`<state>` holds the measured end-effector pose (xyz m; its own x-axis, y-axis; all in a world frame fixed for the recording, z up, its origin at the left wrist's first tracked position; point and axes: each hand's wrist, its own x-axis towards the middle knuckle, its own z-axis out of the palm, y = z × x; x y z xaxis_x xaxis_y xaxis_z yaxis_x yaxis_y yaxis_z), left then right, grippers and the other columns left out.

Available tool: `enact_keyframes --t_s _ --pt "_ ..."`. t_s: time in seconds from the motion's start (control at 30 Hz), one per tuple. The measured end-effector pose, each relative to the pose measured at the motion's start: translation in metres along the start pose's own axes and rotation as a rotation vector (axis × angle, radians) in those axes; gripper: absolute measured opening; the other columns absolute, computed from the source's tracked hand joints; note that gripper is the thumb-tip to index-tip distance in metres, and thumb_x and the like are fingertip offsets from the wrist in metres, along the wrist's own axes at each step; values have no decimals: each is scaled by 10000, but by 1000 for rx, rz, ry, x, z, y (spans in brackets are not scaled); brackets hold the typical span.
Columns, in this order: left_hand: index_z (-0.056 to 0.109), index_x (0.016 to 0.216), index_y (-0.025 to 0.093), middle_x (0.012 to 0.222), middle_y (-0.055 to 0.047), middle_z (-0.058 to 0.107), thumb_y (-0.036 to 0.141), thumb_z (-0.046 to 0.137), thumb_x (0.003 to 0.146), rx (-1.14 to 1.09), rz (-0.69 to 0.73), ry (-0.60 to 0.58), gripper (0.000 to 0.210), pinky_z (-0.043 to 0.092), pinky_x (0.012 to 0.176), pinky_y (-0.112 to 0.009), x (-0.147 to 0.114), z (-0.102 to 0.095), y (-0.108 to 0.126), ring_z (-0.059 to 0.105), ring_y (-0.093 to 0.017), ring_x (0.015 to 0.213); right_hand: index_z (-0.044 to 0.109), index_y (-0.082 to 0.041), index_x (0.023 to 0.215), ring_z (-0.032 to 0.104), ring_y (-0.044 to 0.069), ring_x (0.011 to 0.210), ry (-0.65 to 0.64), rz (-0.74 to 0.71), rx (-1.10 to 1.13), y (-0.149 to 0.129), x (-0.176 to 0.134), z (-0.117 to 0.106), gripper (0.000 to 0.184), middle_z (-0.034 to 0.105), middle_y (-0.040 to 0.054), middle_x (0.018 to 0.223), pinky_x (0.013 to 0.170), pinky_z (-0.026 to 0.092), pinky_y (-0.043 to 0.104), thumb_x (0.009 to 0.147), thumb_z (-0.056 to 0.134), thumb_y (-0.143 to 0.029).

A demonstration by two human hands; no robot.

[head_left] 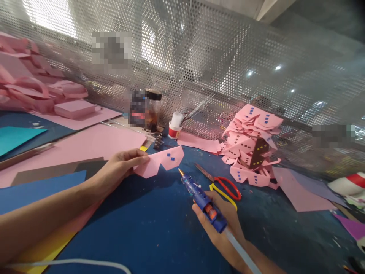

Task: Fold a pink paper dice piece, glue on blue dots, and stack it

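Between thumb and fingers, my left hand [129, 161] pinches one end of a pink paper mask cutout [154, 164], whose other half carries two small blue squares. My right hand [219, 224] is wrapped round a blue glue gun [199, 196]. Its metal tip points up and left, just below the cutout's right end and apart from it. A pale glue stick [241, 249] sticks out of the gun's back. Just beyond my right hand lie scissors [228, 188] with one red and one yellow handle.
A pile of pink cutouts [251, 148] with coloured squares stands at the right rear. Pink paper scraps [25, 80] heap up at the left. Near a perforated metal screen [196, 49] stand a jar [152, 114] and a red-and-white cup [174, 130]. A white cord [85, 262] crosses the front.
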<state>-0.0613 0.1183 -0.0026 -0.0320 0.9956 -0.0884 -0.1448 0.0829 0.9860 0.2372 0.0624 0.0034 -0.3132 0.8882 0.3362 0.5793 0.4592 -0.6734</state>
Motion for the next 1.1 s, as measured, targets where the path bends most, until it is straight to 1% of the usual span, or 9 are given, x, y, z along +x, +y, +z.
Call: enact_keyframes --t_s 0.1,0.3,0.47,0.53,0.7,0.83,0.97,1.1 --pt "700 816 208 715 17 643 388 801 753 14 -15 4 216 460 563 -185 -2 1 1 576 -117 626 687 -229 950 581 135 527 -13 16 -29 1 2 -3 118 651 -20 641 508 424 217 853 622 -217" --pt "712 825 210 699 10 648 418 800 737 86 -12 7 243 457 548 -195 -2 0 1 579 -132 617 696 -242 945 615 144 548 8 20 -50 -2 6 -4 150 669 -24 648 538 456 209 821 649 -172" --pt "714 838 210 688 7 638 382 802 729 98 -10 -8 222 448 530 -194 -2 0 1 566 -133 604 697 -232 909 621 144 547 19 -8 -104 3 7 -1 86 677 -13 659 544 463 212 849 638 -217" --pt "716 834 211 683 6 635 381 804 724 98 -4 -9 221 449 525 -201 -3 0 2 569 -139 600 695 -231 918 627 142 550 22 -19 -114 5 7 -1 89 684 -11 666 542 466 208 853 634 -221" --pt "719 837 220 695 4 657 400 800 734 100 -1 -25 222 461 552 -216 -3 0 2 591 -150 617 669 -233 961 674 162 634 -21 -96 -67 9 7 -1 103 726 9 752 608 496 228 869 623 -234" --pt "717 828 221 689 13 646 395 797 740 105 4 -22 211 439 548 -206 -2 -1 1 578 -138 615 651 -232 992 683 156 651 -59 -100 -30 13 7 -2 106 737 5 783 606 485 228 895 613 -246" --pt "712 819 223 678 19 634 391 807 728 98 2 -14 214 428 548 -197 -1 -1 0 562 -127 610 638 -228 1007 698 151 690 -67 -108 -17 15 7 -1 110 749 5 820 637 487 232 904 601 -241" --pt "716 823 222 687 15 638 412 801 737 103 3 -23 224 425 551 -198 -2 -1 1 560 -129 618 634 -225 1003 695 148 675 -70 -116 -23 17 7 0 115 746 3 810 626 485 235 897 591 -229"
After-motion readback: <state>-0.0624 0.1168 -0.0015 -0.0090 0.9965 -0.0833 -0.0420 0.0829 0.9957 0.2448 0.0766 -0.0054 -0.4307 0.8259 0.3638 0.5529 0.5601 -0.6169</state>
